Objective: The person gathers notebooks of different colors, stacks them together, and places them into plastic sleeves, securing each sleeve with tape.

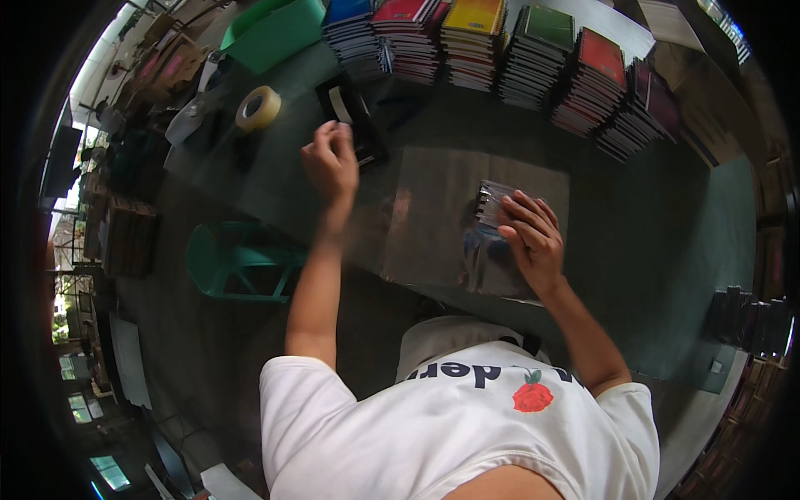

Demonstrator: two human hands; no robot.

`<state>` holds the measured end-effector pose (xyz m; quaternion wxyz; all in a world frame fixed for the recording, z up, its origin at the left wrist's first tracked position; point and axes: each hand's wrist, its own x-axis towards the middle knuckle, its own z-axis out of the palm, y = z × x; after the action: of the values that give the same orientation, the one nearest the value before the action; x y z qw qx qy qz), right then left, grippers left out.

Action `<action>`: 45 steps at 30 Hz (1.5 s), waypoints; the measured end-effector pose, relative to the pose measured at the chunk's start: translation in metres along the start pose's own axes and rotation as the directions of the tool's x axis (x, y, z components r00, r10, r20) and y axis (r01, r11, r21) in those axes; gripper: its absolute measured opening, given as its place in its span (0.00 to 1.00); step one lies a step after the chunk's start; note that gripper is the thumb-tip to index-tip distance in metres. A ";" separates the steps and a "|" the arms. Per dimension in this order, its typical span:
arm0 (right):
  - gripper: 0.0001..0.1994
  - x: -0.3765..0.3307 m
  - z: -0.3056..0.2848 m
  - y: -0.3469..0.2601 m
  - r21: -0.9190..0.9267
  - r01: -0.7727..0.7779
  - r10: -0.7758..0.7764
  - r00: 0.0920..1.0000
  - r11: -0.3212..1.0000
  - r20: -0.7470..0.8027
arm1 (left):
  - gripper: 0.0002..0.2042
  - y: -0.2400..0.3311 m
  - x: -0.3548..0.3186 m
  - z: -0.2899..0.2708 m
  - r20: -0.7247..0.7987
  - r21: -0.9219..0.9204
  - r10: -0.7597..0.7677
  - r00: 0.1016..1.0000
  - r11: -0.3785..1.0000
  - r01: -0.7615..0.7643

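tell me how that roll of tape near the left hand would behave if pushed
The tape roll is a hollow ring, so probably light. It seems to lie tilted or flat; flat it would likely slide on the smooth tabletop, on edge it would roll.

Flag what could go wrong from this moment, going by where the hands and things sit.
1. The left hand reaches at the black tape dispenser; its cutting edge could nick the fingers.
2. The right hand alone presses the wrapped bundle near the glossy table edge; it might slide off.
3. The tape roll by the far edge may roll away.
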<state>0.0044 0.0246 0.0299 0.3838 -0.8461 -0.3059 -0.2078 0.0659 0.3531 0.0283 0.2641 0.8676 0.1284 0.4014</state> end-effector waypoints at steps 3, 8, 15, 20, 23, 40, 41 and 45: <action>0.07 0.002 0.007 0.000 -0.013 0.027 -0.027 1.000 1.000 -0.013 | 0.19 -0.076 0.033 0.018 0.243 0.050 -0.634 0.734 0.764 0.643; 0.09 0.003 -0.002 0.005 -0.052 0.089 -0.089 0.996 0.995 -0.005 | 0.18 -0.062 0.053 0.030 0.376 -0.108 -0.689 0.619 0.631 0.768; 0.11 0.004 -0.002 0.007 -0.010 0.187 -0.186 0.980 0.982 0.064 | 0.10 -0.051 0.049 0.022 0.425 -0.136 -0.519 0.742 0.773 0.619; 0.20 0.003 -0.006 0.017 0.039 0.148 -0.151 0.982 0.988 0.109 | 0.09 0.014 -0.027 -0.014 0.450 -0.317 -0.655 0.607 0.519 0.794; 0.26 0.008 -0.009 0.009 0.107 0.134 -0.152 0.974 0.985 0.171 | 0.07 -0.024 -0.047 -0.017 0.285 0.298 -0.537 0.794 0.837 0.459; 0.29 0.008 -0.017 0.007 0.147 0.081 -0.112 0.969 0.986 0.220 | 0.13 0.145 -0.165 0.008 0.532 -0.545 -0.228 0.816 0.645 0.536; 0.29 0.010 -0.017 0.005 0.162 0.072 -0.105 0.973 0.984 0.204 | 0.13 0.141 -0.169 0.014 0.504 -0.602 -0.219 0.836 0.604 0.521; 0.27 0.015 -0.011 0.004 0.191 -0.023 -0.018 0.978 0.981 0.209 | 0.17 0.094 -0.197 0.037 0.594 -0.302 -0.139 0.793 0.874 0.380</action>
<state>0.0163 0.0194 0.0431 0.4294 -0.8227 -0.3622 -0.0865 -0.0322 0.1763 -0.0628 0.5177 0.8448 0.0803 0.1088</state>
